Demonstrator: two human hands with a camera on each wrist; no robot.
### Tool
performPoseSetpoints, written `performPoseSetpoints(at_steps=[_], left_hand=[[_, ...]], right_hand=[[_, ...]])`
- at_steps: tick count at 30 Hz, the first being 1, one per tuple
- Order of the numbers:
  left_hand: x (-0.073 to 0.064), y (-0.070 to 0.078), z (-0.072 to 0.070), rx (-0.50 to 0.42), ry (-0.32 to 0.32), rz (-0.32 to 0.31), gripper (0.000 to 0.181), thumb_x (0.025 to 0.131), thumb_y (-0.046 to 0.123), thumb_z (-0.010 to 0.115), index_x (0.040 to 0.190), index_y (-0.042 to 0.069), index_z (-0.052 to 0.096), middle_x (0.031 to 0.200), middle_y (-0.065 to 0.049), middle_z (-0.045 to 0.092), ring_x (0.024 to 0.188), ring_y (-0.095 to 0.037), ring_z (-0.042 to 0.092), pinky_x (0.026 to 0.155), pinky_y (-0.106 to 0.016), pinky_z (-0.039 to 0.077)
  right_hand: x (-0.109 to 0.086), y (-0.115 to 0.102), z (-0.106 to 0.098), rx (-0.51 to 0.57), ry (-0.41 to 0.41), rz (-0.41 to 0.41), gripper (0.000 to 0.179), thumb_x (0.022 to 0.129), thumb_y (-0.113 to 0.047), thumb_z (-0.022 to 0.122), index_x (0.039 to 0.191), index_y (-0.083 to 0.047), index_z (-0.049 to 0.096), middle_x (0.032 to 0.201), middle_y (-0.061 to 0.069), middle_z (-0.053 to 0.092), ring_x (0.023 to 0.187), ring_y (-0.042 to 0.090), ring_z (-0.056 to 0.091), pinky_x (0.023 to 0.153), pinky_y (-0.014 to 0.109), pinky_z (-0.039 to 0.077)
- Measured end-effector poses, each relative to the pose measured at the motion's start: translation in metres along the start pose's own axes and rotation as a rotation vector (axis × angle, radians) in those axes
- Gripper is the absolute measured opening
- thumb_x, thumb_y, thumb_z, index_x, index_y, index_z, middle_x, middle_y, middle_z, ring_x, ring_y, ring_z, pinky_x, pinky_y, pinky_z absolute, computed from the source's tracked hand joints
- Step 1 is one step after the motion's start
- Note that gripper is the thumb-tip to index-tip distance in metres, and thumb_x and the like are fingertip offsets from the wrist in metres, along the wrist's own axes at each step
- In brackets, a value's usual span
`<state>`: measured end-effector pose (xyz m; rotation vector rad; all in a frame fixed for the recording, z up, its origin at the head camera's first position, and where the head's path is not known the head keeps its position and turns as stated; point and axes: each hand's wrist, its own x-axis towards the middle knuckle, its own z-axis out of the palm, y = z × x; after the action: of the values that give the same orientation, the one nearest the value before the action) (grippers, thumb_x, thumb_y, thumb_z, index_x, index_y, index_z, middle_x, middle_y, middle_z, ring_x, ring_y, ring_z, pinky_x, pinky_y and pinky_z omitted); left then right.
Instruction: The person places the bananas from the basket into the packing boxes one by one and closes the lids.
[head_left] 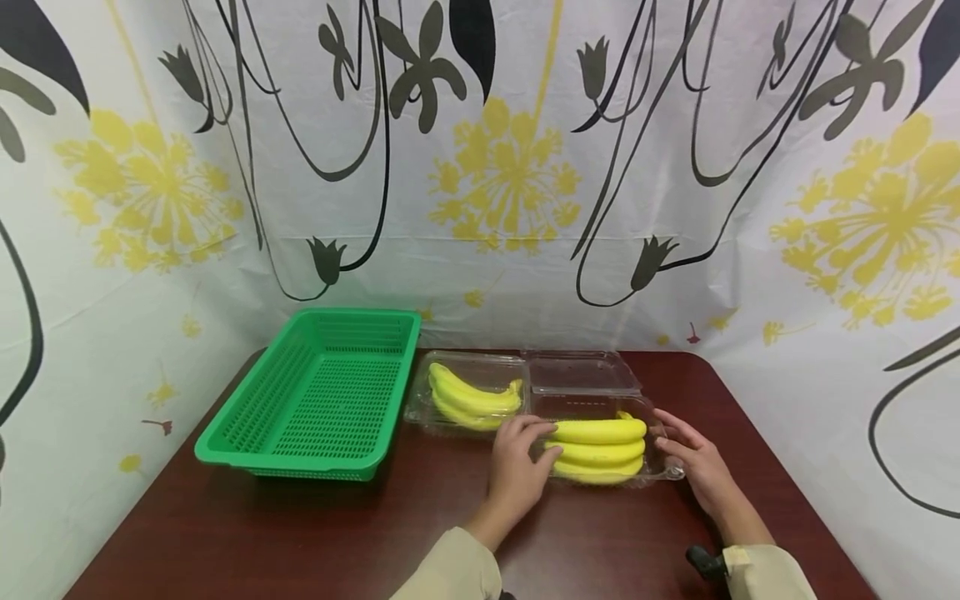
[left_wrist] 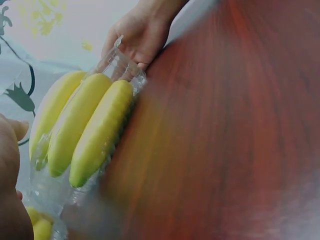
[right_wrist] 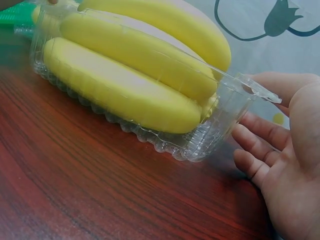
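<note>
Hands frame a clear plastic clamshell box (head_left: pixel 660 475) on a dark red-brown table (head_left: pixel 300 533). Three yellow bananas (head_left: pixel 600 450) lie side by side in the box's near tray, and its lid (head_left: pixel 581 372) is folded back open behind it.

At the left end of the box, the left hand (head_left: pixel 517 467) rests with relaxed fingers laid over the rim and the banana tips. It grips nothing.

At the right end, the right hand (head_left: pixel 697 462) is flat and open, palm turned toward the box. Its straight fingers (right_wrist: pixel 260 145) sit just beside the ribbed plastic wall; whether they touch it cannot be told from the right wrist view.

A second clear box (head_left: pixel 450 421) stands just to the left of the first, touching it, with more bananas (head_left: pixel 472 400) inside. Farther left on the table sits a green mesh basket (head_left: pixel 225 442).

Beige sleeves (head_left: pixel 450 571) cover both forearms. A white curtain (head_left: pixel 510 167) printed with yellow flower heads and black stems hangs behind and around the table.
</note>
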<state>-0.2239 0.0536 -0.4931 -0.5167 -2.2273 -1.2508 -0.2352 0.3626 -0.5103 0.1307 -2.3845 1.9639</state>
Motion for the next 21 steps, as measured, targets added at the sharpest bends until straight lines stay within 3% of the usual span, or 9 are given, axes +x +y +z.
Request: performPoseSetpoints(at_steps=[6, 9, 12, 17, 21], left_hand=[[-0.012, -0.001, -0.002, -0.334, 0.101, -0.301, 0.029, 0.083, 0.01, 0.078, 0.111, 0.009, 0.069, 0.112, -0.001, 0.057, 0.097, -0.02, 0.058, 0.077, -0.031, 0.053], [-0.015, -0.004, 0.0, -0.429, 0.14, -0.387, 0.032, 0.082, 0.009, 0.078, 0.111, 0.007, 0.067, 0.109, -0.006, 0.057, 0.093, -0.025, 0.059, 0.071, -0.028, 0.054], [-0.018, -0.007, 0.004, -0.484, 0.144, -0.451, 0.037, 0.079, 0.009, 0.08, 0.112, 0.006, 0.064, 0.108, -0.009, 0.057, 0.093, -0.027, 0.059, 0.07, -0.027, 0.053], [-0.02, -0.012, 0.009, -0.575, 0.087, -0.503, 0.048, 0.075, 0.007, 0.082, 0.118, 0.004, 0.06, 0.114, -0.01, 0.06, 0.098, -0.029, 0.059, 0.071, -0.027, 0.052], [-0.023, -0.012, 0.008, -0.608, 0.027, -0.521, 0.05, 0.076, 0.007, 0.081, 0.122, 0.006, 0.06, 0.118, -0.008, 0.061, 0.102, -0.027, 0.06, 0.073, -0.027, 0.053]], right_hand=[[-0.001, -0.001, -0.002, 0.047, 0.002, 0.013, 0.059, 0.101, -0.021, 0.056, 0.152, -0.006, 0.03, 0.113, -0.011, 0.059, 0.1, 0.005, 0.057, 0.075, 0.022, 0.05], [0.005, -0.001, -0.005, 0.107, -0.019, 0.031, 0.058, 0.102, -0.025, 0.051, 0.153, -0.008, 0.028, 0.114, -0.01, 0.059, 0.101, 0.006, 0.058, 0.076, 0.023, 0.051], [0.012, -0.002, -0.01, 0.154, -0.052, 0.066, 0.057, 0.104, -0.029, 0.046, 0.154, -0.01, 0.025, 0.116, -0.008, 0.059, 0.103, 0.007, 0.058, 0.078, 0.025, 0.052], [0.028, -0.008, -0.017, 0.159, -0.097, 0.132, 0.063, 0.104, -0.038, 0.042, 0.156, -0.013, 0.017, 0.122, -0.008, 0.053, 0.107, 0.006, 0.056, 0.083, 0.028, 0.052], [0.041, -0.014, -0.018, 0.11, -0.099, 0.153, 0.07, 0.103, -0.045, 0.041, 0.157, -0.012, 0.011, 0.14, 0.012, 0.041, 0.109, 0.004, 0.053, 0.085, 0.027, 0.05]])
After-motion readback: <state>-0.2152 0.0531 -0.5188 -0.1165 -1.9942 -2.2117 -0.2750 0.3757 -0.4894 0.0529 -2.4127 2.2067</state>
